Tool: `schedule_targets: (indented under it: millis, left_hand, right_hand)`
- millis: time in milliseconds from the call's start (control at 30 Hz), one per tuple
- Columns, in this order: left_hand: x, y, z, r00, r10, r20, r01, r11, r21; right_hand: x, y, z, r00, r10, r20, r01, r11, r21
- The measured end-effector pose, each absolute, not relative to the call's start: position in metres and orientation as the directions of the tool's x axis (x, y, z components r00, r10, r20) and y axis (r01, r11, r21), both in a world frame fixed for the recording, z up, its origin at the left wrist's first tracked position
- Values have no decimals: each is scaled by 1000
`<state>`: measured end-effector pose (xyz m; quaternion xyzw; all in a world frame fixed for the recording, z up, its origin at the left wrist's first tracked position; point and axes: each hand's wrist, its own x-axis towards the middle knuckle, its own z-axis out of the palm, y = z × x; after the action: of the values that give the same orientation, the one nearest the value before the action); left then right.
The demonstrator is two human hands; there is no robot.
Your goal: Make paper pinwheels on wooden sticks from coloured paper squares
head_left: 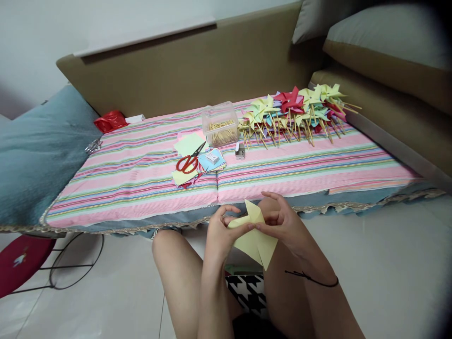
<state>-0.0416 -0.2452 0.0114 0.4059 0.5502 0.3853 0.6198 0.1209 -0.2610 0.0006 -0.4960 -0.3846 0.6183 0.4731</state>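
Observation:
Above my lap, a yellow paper pinwheel (251, 242) is held between both hands, some of its corners folded toward the middle. My left hand (221, 230) grips its left side, the thumb pressed near the centre. From the other side my right hand (282, 221) pinches the same spot with thumb and index finger, its other fingers raised. The two thumb tips almost meet at the pinwheel's centre. Whether a pin sits under them is hidden. On the striped cloth beyond lie red-handled scissors (188, 163) on stacked coloured paper (183, 177).
A clear plastic box (221, 113) holds many thin sticks. Finished pinwheels on sticks (289, 101) are heaped to its right. A small open box (239, 151) stands in front, and another small box (212, 157) lies on the paper. At far left are a red bag (110, 121) and a red stool (24, 263).

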Motion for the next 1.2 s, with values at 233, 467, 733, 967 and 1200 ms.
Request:
schedule_targets:
  millis: [233,467,733,967,1200]
  left_hand:
    - [-42,-244,9,97,922,-374,-4,377,926]
    - [-44,-245,22,93,949,-302,-230,315,921]
    - [-22,-245,20,62,961,-269,-374,272,887]
    - [-6,-247,18,-170,951,-257,-302,198,933]
    - [-11,-247,20,-187,944,-272,-277,215,937]
  right_hand:
    - [122,-260,0,-74,965,-251,-169,-261,-950]
    - [121,-255,-6,25,952,-305,-418,-267,-868]
    - [118,-252,-7,214,922,-322,-503,-178,-846]
    - [105,-257,0,176,944,-279,-452,-175,-875]
    - [104,-257,1,199,942,-269,-405,-171,-898]
